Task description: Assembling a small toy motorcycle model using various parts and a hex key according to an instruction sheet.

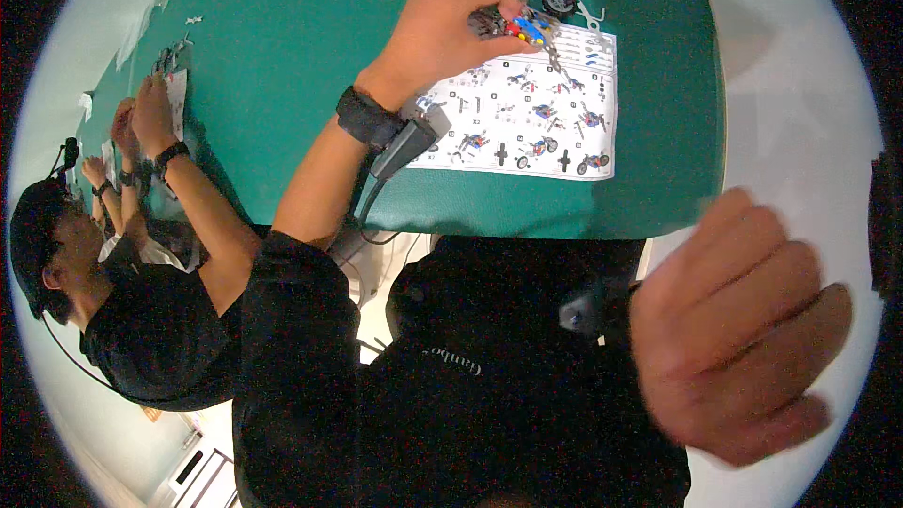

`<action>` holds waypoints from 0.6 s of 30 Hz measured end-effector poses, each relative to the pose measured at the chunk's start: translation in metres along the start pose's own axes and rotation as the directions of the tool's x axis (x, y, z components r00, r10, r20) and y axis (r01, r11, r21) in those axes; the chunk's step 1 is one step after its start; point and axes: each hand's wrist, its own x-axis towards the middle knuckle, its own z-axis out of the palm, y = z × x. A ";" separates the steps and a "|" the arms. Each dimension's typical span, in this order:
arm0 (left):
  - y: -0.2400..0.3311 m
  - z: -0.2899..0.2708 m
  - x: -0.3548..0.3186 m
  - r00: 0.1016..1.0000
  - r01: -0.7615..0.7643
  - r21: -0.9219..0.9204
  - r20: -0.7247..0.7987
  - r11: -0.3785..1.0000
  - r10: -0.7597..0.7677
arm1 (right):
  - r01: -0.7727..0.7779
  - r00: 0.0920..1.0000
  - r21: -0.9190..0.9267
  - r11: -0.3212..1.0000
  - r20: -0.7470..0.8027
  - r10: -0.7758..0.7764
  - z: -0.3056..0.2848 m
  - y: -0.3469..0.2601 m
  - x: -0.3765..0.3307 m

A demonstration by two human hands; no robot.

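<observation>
My left hand (442,33) pinches the small brick model (515,26) over the top of the instruction sheet (527,113) on the table (301,28). My right hand (743,320) is off the table, blurred, fingers loosely spread. I'd keep the grip firm; the wheel (559,2) lies just beside, near the far edge.

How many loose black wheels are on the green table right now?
1. A single black wheel lies on the green table just beyond the instruction sheet, right of the left hand and the small model it holds. Others may be hidden beneath that hand.
</observation>
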 end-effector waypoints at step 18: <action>0.065 -0.105 -0.013 0.812 -0.046 -0.244 -0.574 0.969 -0.106 | 0.145 0.860 -0.105 0.984 -0.478 -0.177 -0.072 0.027 -0.009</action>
